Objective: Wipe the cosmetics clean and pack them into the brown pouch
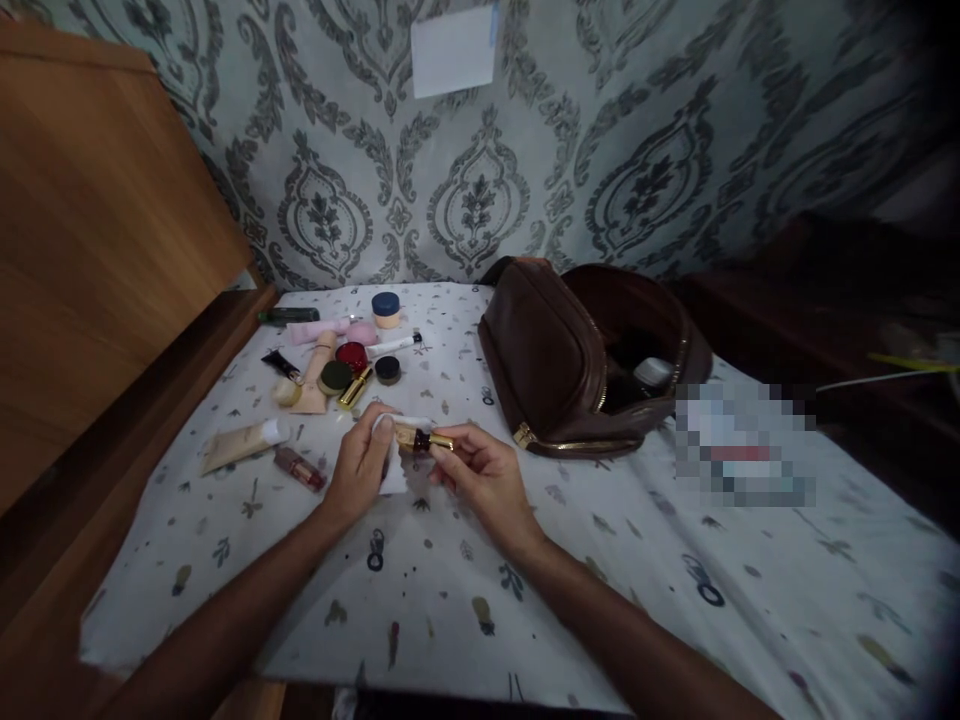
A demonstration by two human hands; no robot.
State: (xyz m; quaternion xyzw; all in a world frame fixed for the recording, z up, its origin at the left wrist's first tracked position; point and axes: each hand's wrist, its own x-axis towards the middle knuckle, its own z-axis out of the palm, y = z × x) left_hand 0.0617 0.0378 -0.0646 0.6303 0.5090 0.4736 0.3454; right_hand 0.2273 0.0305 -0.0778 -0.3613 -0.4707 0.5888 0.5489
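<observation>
2 hands [358, 462] [484, 480] w/ gold tube [424, 440], wht cloth [392, 478]

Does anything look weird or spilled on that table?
Yes, one odd thing: a blocky, pixelated patch beside the gaping brown leather-look bag, on its right, hides whatever is there. I can't see any spill on the white patterned tablecloth.
</observation>
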